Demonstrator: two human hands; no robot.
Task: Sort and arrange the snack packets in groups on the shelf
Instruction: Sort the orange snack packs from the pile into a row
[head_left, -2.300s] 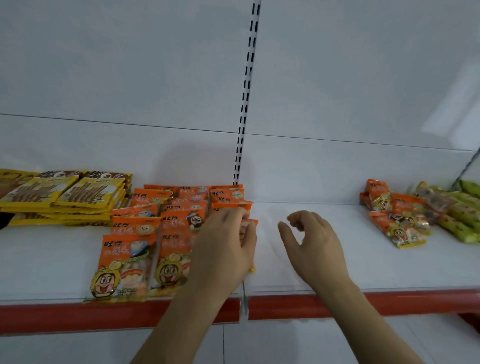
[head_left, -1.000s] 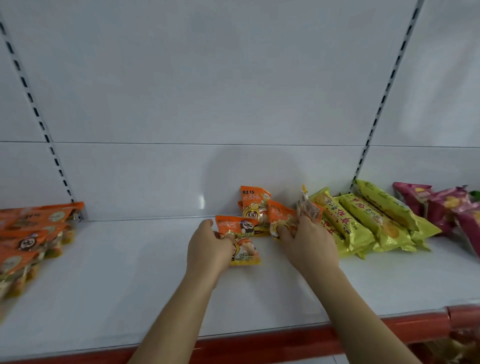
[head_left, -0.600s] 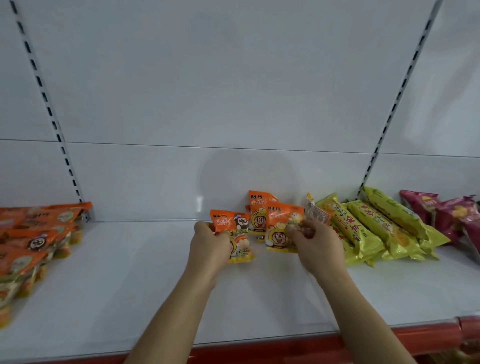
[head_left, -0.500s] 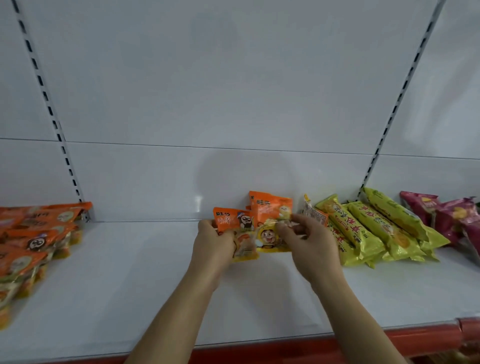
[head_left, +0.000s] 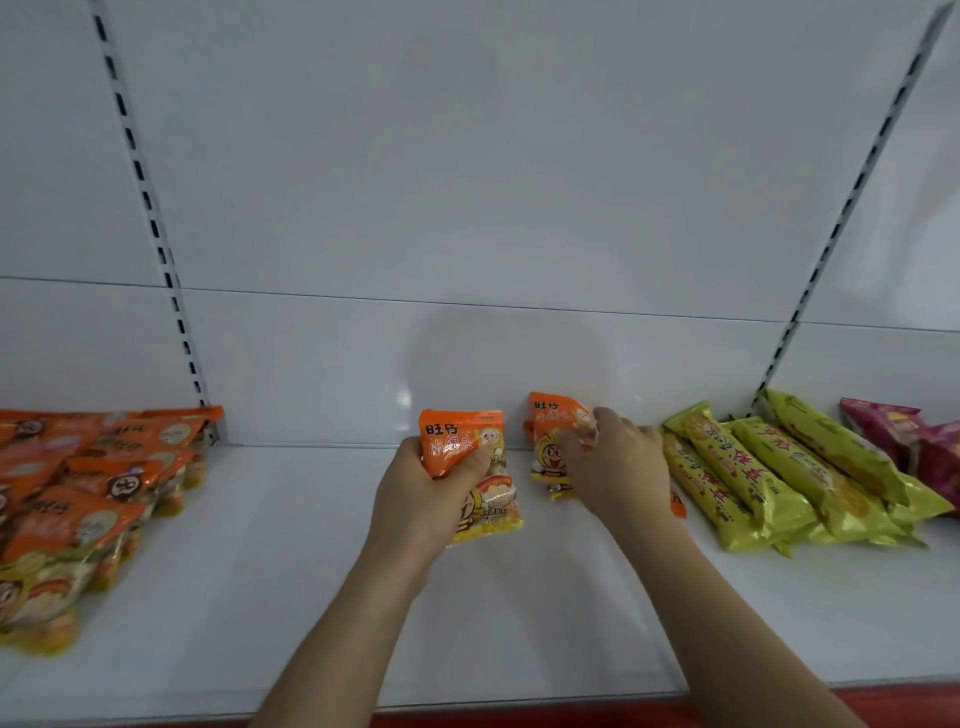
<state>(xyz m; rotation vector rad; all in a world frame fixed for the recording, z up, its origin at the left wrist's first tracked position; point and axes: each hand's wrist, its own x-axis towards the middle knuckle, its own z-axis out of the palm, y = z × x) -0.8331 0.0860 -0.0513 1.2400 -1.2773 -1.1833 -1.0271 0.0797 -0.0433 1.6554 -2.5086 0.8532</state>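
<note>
White shelf (head_left: 311, 571); both hands (head_left: 415, 499) gripping orange packets (head_left: 462, 447)

Glossy plastic snack packets (head_left: 470, 470); smooth white shelf (head_left: 291, 545).

left hand (head_left: 423, 499) grips an orange packet (head_left: 470, 467); right hand (head_left: 615, 467) pinches another orange packet (head_left: 550, 441) above the white shelf (head_left: 311, 571), beside yellow-green packets (head_left: 769, 483).

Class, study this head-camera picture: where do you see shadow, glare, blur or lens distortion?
Head view: a soft round shadow on the back panel above the hands, with a small glare spot beside it; the slotted uprights lean outward, a wide-angle effect; the orange packets at far left look smeared, while the packet in the left hand is sharper.
</note>
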